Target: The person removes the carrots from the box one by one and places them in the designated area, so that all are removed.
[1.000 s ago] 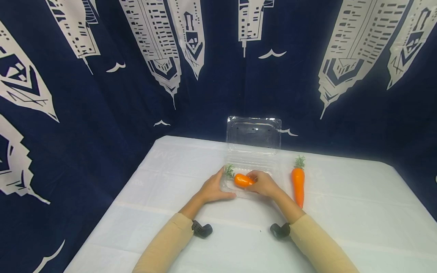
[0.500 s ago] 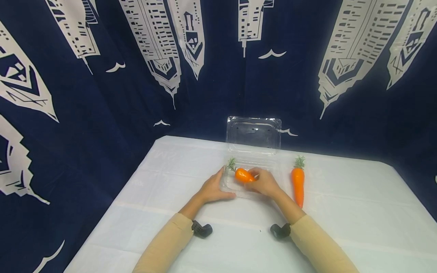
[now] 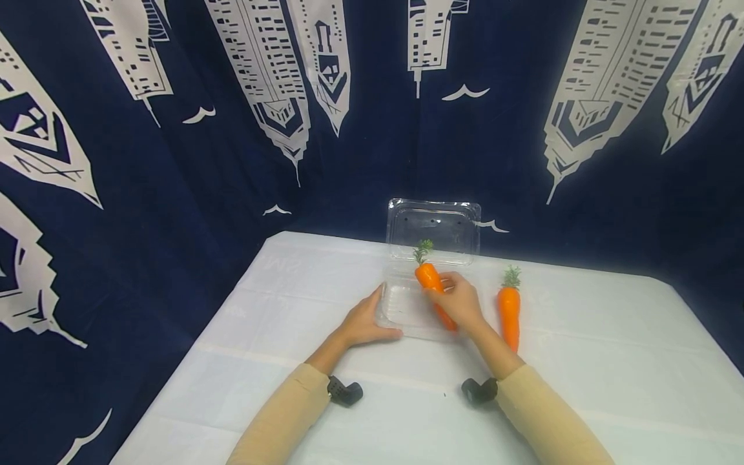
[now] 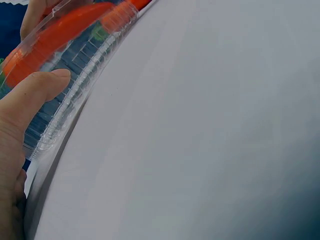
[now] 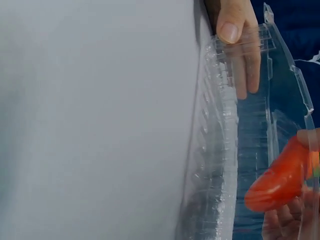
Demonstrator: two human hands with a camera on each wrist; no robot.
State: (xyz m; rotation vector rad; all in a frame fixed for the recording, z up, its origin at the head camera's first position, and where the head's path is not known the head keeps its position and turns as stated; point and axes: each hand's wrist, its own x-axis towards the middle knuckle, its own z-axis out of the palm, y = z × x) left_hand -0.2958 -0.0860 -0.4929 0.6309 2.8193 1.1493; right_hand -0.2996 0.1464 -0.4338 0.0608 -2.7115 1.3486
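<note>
In the head view, my left hand (image 3: pixel 363 321) holds the front left corner of a clear plastic clamshell container (image 3: pixel 421 332). Its thumb lies along the front wall in the left wrist view, and the fingers rest at the side. The container's lid (image 3: pixel 433 223) stands raised at the back. My right hand (image 3: pixel 461 301) grips an orange carrot (image 3: pixel 428 276) with a green leafy top, pinched around its middle. This carrot is tilted over the container, top toward the back left, tip toward the front right. The right wrist view shows its tip end (image 5: pixel 275 185) through the clear plastic.
A second carrot (image 3: pixel 509 316) lies on the white tablecloth (image 3: pixel 581 361) to the right of the container, beside the right forearm. Dark wrist devices (image 3: pixel 347 392) sit on both wrists. Behind the table hangs a navy cloth (image 3: pixel 360 174) with white building prints.
My right hand has raised the carrot and turned it from nearly level to steeply slanted, its leafy top swinging up and to the right. The left hand and container have stayed in place.
</note>
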